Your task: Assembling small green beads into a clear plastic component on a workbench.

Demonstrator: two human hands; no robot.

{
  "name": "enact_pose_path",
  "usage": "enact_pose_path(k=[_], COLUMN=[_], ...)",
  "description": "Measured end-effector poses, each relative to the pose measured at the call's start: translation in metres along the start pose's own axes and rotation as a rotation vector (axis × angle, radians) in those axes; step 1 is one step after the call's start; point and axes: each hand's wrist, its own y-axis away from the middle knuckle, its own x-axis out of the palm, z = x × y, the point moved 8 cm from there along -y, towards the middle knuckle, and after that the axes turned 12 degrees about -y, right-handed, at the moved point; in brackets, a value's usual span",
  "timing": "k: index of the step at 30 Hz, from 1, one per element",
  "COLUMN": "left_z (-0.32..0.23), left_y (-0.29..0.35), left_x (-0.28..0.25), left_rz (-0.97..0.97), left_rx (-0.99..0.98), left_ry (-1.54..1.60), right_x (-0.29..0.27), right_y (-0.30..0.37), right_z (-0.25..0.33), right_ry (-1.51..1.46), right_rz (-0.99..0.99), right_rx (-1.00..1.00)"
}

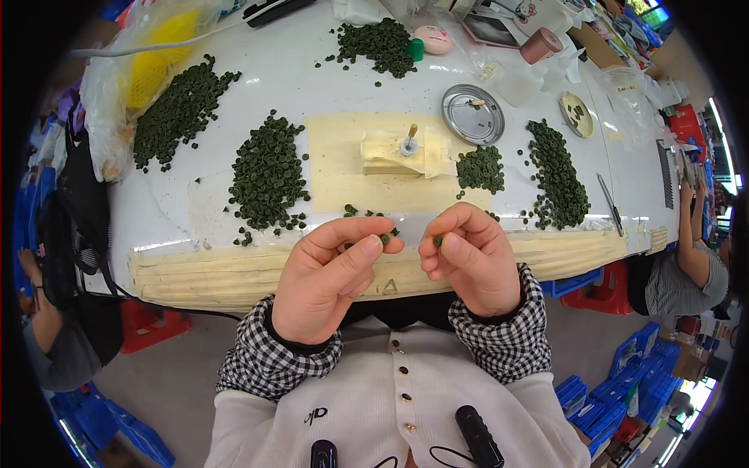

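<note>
My left hand is closed, pinching a small dark green round piece between thumb and forefinger. Close by, my right hand holds a similar small green piece in its fingertips, and a short gap parts the two hands. Both are raised over the front edge of the table. A few loose green pieces lie just beyond my left fingers. Past the hands stands a tape-wrapped block bearing a small white pot with a thin stick upright in it.
Heaps of green pieces lie left, far left, at the back and right. A smaller cluster sits below a round metal lid. A slim pointed tool rests at right. Other people sit on both sides.
</note>
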Motion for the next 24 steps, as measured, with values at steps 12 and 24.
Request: enact_pose_path(k=[12,24], left_z=[0.003,0.002], left_y=[-0.001,0.0], left_x=[-0.001,0.005], left_rz=[0.003,0.044], left_rx=[0.022,0.016], left_ry=[-0.048,-0.104], right_x=[0.015,0.034], right_y=[0.001,-0.001], right_z=[0.007,0.018], right_ry=[0.306,0.636], right_rz=[0.002,0.091], right_rx=[-0.192,-0.355])
